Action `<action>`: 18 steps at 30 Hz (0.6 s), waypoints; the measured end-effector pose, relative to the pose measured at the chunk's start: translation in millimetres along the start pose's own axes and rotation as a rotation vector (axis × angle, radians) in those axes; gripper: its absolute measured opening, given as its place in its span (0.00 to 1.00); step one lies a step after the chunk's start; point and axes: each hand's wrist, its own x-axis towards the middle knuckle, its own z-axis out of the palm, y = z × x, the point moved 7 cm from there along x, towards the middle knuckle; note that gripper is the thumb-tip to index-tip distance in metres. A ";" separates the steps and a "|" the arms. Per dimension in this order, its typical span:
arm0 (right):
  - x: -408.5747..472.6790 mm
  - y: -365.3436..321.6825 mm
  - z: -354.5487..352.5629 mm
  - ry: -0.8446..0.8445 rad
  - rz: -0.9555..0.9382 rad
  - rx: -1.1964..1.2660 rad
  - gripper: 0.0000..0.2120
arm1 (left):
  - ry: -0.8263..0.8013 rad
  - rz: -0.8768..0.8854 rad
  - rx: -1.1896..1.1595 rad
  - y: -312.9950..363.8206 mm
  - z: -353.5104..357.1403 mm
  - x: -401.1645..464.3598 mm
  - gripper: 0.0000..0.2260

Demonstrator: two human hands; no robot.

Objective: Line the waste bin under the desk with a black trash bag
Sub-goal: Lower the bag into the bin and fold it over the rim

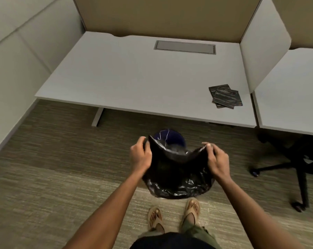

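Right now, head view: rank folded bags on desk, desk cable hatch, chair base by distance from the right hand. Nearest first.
From the right hand, which grips the black trash bag:
1. Chair base, on the floor to its right.
2. Folded bags, on the desk's near right corner.
3. Cable hatch, at the desk's back edge.

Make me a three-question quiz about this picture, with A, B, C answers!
1. Where are the folded trash bags?
A. on the desk
B. on the carpet
C. on the office chair

2. What colour is the waste bin?
A. red
B. dark blue
C. white

3. How is the black trash bag held?
A. by one hand
B. by nobody
C. by both hands, mouth pulled open

Answers:
A, they lie on the desk near its right corner.
B, its blue rim peeks behind the bag.
C, the left hand and right hand each pinch an edge.
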 end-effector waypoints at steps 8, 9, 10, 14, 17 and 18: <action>48.4 8.3 1.2 0.107 0.202 0.052 0.21 | 0.074 -0.281 -0.185 -18.5 13.5 32.5 0.02; 53.3 8.9 3.7 0.106 0.203 0.072 0.20 | 0.070 -0.283 -0.196 -18.7 17.8 35.5 0.02; 58.3 8.7 5.9 0.105 0.200 0.095 0.20 | 0.067 -0.281 -0.197 -18.1 22.1 39.0 0.02; 76.9 14.0 11.0 0.124 0.187 0.177 0.19 | 0.059 -0.260 -0.158 -15.0 41.9 54.6 0.04; 91.7 21.5 15.9 0.119 0.170 0.253 0.17 | 0.079 -0.248 -0.173 -16.0 57.7 66.1 0.05; 97.1 24.3 18.0 0.111 0.157 0.273 0.18 | 0.098 -0.236 -0.181 -15.6 62.0 69.6 0.05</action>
